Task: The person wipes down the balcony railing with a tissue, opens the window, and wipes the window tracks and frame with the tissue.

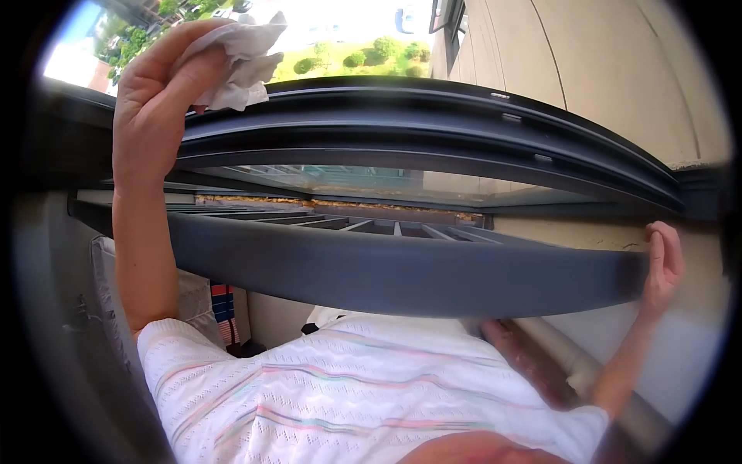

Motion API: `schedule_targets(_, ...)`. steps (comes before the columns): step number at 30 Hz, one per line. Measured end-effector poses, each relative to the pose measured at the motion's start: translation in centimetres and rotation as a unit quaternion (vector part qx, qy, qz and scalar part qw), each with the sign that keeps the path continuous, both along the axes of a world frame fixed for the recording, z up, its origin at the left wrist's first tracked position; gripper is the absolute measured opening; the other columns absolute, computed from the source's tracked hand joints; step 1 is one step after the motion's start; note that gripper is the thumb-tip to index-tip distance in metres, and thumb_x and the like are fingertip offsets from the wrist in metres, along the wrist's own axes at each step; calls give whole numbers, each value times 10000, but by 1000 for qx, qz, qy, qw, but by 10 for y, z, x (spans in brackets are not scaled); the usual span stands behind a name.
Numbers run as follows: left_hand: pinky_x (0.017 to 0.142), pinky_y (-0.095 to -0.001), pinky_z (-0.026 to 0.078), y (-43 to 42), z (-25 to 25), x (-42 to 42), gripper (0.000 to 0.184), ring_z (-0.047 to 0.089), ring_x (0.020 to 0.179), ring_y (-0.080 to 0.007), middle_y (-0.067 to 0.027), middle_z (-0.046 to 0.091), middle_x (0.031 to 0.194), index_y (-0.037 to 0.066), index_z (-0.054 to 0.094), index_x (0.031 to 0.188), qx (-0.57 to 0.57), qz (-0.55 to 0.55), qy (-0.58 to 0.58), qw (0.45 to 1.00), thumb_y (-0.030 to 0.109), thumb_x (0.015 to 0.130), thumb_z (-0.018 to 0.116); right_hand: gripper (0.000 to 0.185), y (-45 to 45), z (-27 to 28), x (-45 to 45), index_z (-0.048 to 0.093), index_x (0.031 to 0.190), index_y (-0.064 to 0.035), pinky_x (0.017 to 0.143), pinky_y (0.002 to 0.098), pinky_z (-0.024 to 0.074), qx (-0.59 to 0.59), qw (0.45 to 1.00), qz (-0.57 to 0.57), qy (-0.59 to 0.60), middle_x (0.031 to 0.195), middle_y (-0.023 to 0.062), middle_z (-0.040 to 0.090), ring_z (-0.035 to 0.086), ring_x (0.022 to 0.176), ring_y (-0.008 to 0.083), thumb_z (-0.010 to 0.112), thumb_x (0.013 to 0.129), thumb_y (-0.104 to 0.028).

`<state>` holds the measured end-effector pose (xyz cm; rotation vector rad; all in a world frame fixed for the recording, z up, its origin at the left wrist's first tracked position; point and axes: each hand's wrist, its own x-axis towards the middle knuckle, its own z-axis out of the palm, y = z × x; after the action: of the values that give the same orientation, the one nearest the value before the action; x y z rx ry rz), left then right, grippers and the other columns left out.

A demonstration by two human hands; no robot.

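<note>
"While the right hand (666,259) curls by the dark handrail (417,274), does it grip?"
"Can't tell; the contact is unclear."
"And the left hand (147,100)?"
"Pinching a crumpled tissue (251,58) beside the window track (433,116), some fingertips covered."

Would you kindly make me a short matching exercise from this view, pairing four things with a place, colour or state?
Things:
1. Cloth
2. Right hand
3. Knitted top
4. Shrubs

Descriptions:
A. At one end of the broad dark rail
B. Green, outdoors beyond the window frame
C. Crumpled in the left hand
D. White with coloured stripes

Pairs: 1-C, 2-A, 3-D, 4-B
</note>
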<state>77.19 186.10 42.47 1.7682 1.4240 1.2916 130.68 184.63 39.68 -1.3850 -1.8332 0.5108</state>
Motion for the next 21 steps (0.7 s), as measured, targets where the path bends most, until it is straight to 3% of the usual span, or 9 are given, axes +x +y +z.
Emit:
schedule_targets(1,525,-173,362,-2,-4,-16,237,516,656,-27,-11,630,788,26,613,1075,20,25,1,999,77,866,514,105,12,14,-25,585,932,22,740,205,426,3,999,28,-14,906,54,553,514,817,97,494,884,0)
schedule_targets(5,519,-165,372,21,-19,-32,196,508,630,-41,-24,616,784,13,628,1030,17,52,-33,998,71,868,535,126,81,42,-124,616,960,10,741,195,439,-37,990,138,-8,898,52,599,545,800,89,542,873,-44)
schedule_targets(8,639,-193,397,15,-26,-23,253,533,796,-79,-33,613,922,12,594,1099,-21,26,-26,999,102,867,547,130,107,40,-181,638,959,-10,717,197,452,-35,961,274,-18,890,38,633,564,785,81,565,860,-51)
schedule_targets(10,703,-217,438,19,-33,-11,255,555,840,-98,-51,614,950,9,582,1113,-13,-15,-51,999,56,869,524,140,122,30,-230,641,942,-3,663,220,469,-8,939,342,-17,772,43,649,582,713,73,587,837,-78)
schedule_targets(12,749,-233,456,20,-39,-1,260,564,876,-109,-61,612,974,7,576,1120,15,-70,-48,996,31,868,513,219,125,28,-270,610,1035,-3,737,226,461,-50,910,411,-28,876,39,622,559,800,92,589,860,-133)
schedule_targets(13,809,-247,458,20,-38,-4,283,567,923,-119,-69,606,1008,8,559,1143,2,-96,-34,995,2,866,500,268,120,33,-289,562,1090,-16,701,241,463,-119,902,415,-23,890,55,608,554,799,108,598,843,-113)
schedule_targets(16,800,-241,459,22,-43,2,294,566,921,-119,-70,605,1012,13,548,1158,15,-112,-74,991,9,867,503,363,136,31,-318,498,1165,3,705,248,467,-226,854,468,23,934,67,605,559,819,131,601,846,-137)
schedule_targets(18,716,-225,472,22,-44,8,298,578,854,-115,-73,613,964,23,542,1169,29,-110,-84,990,23,873,503,235,144,2,-319,613,1036,-8,724,230,466,-171,852,482,111,873,33,624,560,789,93,604,849,-150)
schedule_targets(21,587,-217,465,31,-41,5,292,585,727,-101,-72,620,876,29,543,1168,29,-89,-120,988,60,878,516,225,171,6,-318,616,1032,-21,736,245,479,-170,849,485,124,903,42,627,581,815,105,582,866,-168)
